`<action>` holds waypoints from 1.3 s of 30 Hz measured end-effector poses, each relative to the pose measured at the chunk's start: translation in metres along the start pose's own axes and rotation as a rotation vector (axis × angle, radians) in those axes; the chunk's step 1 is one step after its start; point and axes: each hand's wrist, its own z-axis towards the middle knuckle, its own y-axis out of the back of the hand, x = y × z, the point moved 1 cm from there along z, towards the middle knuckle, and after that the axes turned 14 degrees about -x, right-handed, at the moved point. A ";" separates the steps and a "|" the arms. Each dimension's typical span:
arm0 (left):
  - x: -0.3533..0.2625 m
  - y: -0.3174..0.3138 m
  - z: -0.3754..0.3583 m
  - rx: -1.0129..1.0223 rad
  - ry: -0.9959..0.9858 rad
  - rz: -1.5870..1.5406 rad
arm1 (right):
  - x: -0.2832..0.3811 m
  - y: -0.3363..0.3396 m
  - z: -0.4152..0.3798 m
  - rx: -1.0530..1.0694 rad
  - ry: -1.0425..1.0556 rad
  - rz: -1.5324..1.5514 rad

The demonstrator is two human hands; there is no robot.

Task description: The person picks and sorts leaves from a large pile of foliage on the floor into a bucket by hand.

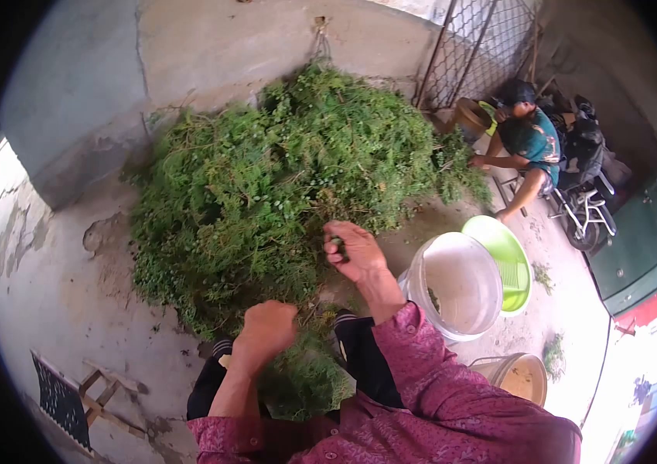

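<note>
A large heap of cut green branches [282, 178] with feathery leaves lies against the wall in front of me. Over its near edge my right hand [355, 254] is closed, with small dark green pieces [338, 246] showing between curled fingers; whether they are fruits or leaves I cannot make out. My left hand [266, 329] forms a fist, lower and to the left, above my knee. What is inside it, if anything, is hidden. Between my legs, below the left hand, is a leafy branch [305, 375].
To the right stand a whitish bucket [452, 286], a lime-green basin [520, 267] and a brownish bucket [491, 367]. Another person [529, 143] sits beyond the heap's right end, hands at the branches. A small wooden stool [100, 398] is at lower left.
</note>
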 end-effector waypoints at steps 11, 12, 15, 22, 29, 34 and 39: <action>0.004 0.018 -0.006 -0.023 0.070 0.083 | 0.114 0.260 -0.024 -0.909 0.762 -1.384; 0.008 0.013 -0.006 -0.029 0.064 0.091 | 0.114 0.273 -0.026 -0.826 0.730 -1.520; 0.015 0.010 -0.010 -0.028 0.087 0.108 | 0.109 0.259 -0.033 -0.716 0.558 -1.478; 0.021 0.026 -0.018 -0.023 0.167 0.076 | 0.082 0.166 0.006 -0.320 0.603 -1.553; 0.020 0.027 -0.011 0.017 0.226 0.110 | -0.016 0.077 0.079 0.277 0.509 -1.932; -0.010 0.016 -0.013 0.143 0.151 0.146 | -0.100 0.096 0.130 0.456 0.466 -1.900; -0.037 -0.026 -0.025 0.163 -0.009 0.112 | -0.162 0.136 0.175 0.413 0.537 -1.725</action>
